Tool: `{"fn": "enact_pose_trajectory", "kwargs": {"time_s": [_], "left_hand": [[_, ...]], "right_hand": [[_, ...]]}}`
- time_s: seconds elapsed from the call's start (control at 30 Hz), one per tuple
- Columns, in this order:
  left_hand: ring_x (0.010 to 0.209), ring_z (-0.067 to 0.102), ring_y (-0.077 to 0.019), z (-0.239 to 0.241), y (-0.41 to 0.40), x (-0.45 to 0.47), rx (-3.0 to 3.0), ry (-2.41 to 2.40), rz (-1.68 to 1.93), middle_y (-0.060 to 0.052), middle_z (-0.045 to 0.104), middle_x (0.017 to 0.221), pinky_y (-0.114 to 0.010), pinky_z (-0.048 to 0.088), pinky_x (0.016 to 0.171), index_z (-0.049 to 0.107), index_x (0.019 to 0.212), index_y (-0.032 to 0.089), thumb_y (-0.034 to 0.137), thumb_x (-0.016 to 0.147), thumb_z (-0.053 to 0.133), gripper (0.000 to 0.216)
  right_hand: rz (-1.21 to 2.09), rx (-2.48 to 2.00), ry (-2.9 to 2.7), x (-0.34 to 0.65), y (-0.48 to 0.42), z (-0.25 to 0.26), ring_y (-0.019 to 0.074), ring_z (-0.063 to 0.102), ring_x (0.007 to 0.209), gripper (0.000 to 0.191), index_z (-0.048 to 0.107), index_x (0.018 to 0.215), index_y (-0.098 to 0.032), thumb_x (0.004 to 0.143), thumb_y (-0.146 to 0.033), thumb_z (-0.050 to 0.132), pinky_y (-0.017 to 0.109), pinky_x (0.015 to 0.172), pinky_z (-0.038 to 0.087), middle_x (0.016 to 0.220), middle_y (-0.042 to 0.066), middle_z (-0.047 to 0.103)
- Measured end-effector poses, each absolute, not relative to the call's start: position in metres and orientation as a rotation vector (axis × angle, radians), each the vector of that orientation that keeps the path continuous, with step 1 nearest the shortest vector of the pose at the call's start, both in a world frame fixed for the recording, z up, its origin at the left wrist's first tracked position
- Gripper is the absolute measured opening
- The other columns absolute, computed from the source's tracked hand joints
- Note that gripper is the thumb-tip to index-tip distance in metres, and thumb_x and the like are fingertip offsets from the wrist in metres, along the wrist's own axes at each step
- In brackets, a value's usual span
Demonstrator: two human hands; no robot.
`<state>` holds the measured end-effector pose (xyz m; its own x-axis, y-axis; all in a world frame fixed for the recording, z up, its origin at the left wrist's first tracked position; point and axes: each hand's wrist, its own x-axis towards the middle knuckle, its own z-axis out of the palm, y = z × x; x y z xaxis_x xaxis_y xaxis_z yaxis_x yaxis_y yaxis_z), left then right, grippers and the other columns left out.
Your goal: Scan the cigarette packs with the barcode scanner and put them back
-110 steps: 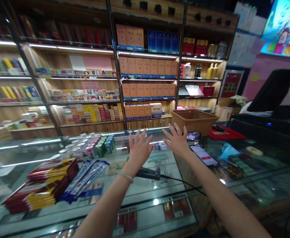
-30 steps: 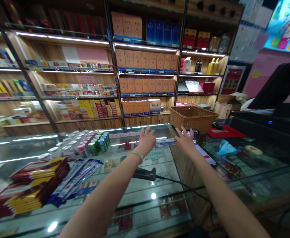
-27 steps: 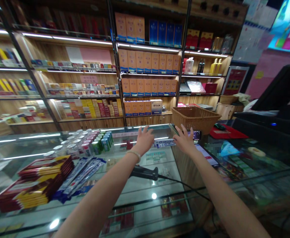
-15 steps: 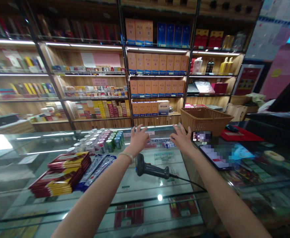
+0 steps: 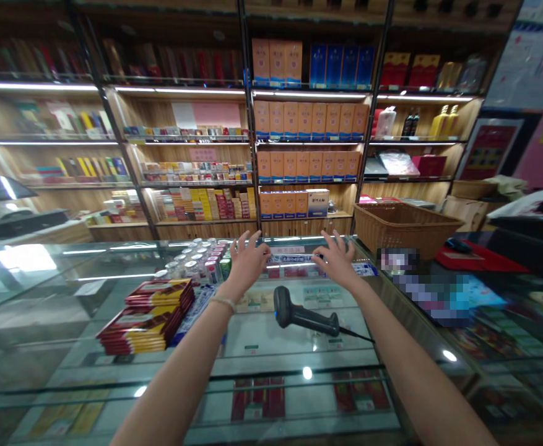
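A long, narrow blue-and-white packet (image 5: 291, 258) stretches level between my two hands above the glass counter. My left hand (image 5: 249, 263) pinches its left end, and my right hand (image 5: 337, 260) pinches the other end, outer fingers raised. Just right of my right hand, another blue-and-white packet (image 5: 366, 269) lies on the counter. Similar blue packets (image 5: 197, 313) lie by my left forearm, partly hidden by it. Between my forearms rests a black barcode scanner (image 5: 303, 316), its cable running right.
Stacked red-and-yellow packets (image 5: 148, 316) and several small capped containers (image 5: 192, 263) stand on the left of the glass counter (image 5: 280, 347). A wicker basket (image 5: 403, 226) sits at the back right, near a red mat (image 5: 485, 257). Stocked shelves (image 5: 308, 179) line the wall.
The view has swung slightly left, so the counter items appear further right. The packet between my hands shows more plainly, and the loose packet now shows right of my right hand.
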<state>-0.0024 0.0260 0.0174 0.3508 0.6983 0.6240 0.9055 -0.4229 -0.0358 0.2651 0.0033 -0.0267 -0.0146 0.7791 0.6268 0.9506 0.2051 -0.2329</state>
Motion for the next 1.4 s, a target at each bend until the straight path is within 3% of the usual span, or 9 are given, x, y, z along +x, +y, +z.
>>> {"fn": "enact_pose_trajectory", "kwargs": {"time_s": [0.2, 0.53, 0.83, 1.17, 1.4], "left_hand": [[0.15, 0.032, -0.0388, 0.011, 0.025, -0.017, -2.157, -1.429, -0.772, -0.009, 0.045, 0.161, -0.066, 0.028, 0.116, 0.072, 0.102, 0.027, 0.033, 0.098, 0.053, 0.021], [0.15, 0.034, -0.0356, -0.005, 0.024, -0.021, -2.081, -1.417, -0.864, -0.007, 0.046, 0.161, -0.062, 0.024, 0.121, 0.072, 0.104, 0.027, 0.032, 0.099, 0.051, 0.022], [0.152, 0.032, -0.036, -0.015, 0.01, -0.021, -2.152, -1.205, -0.862, -0.003, 0.041, 0.165, -0.065, 0.013, 0.125, 0.069, 0.117, 0.036, 0.044, 0.09, 0.068, 0.028], [0.15, 0.037, -0.0321, -0.021, 0.008, -0.024, -2.186, -1.208, -0.913, 0.004, 0.049, 0.159, -0.068, 0.006, 0.124, 0.071, 0.112, 0.043, 0.038, 0.096, 0.061, 0.019], [0.148, 0.039, -0.0324, -0.021, 0.009, -0.021, -2.174, -1.191, -0.919, 0.006, 0.05, 0.158, -0.069, 0.009, 0.122, 0.073, 0.091, 0.037, 0.043, 0.098, 0.058, 0.017]], "right_hand": [[-0.248, -1.614, -1.801, 0.248, 0.011, -0.028, 0.0354, 0.025, 0.153, 0.023, 0.076, 0.095, -0.03, 0.098, -0.042, 0.057, 0.073, 0.115, 0.016, 0.161, 0.004, 0.044], [-0.124, -1.562, -1.713, 0.236, 0.018, -0.04, 0.0342, 0.025, 0.153, 0.021, 0.076, 0.09, -0.03, 0.095, -0.04, 0.058, 0.073, 0.115, 0.016, 0.158, 0.004, 0.048], [-0.04, -1.528, -1.715, 0.226, 0.01, -0.041, 0.0338, 0.03, 0.15, 0.025, 0.077, 0.088, -0.032, 0.095, -0.043, 0.055, 0.068, 0.115, 0.022, 0.157, 0.001, 0.049], [-0.094, -1.543, -1.716, 0.221, 0.005, -0.051, 0.0327, 0.03, 0.15, 0.032, 0.077, 0.086, -0.031, 0.098, -0.044, 0.051, 0.067, 0.117, 0.022, 0.156, 0.002, 0.05], [-0.21, -1.545, -1.716, 0.216, 0.001, -0.053, 0.0315, 0.034, 0.148, 0.046, 0.08, 0.089, -0.03, 0.104, -0.045, 0.039, 0.067, 0.12, 0.015, 0.154, 0.002, 0.054]]}}
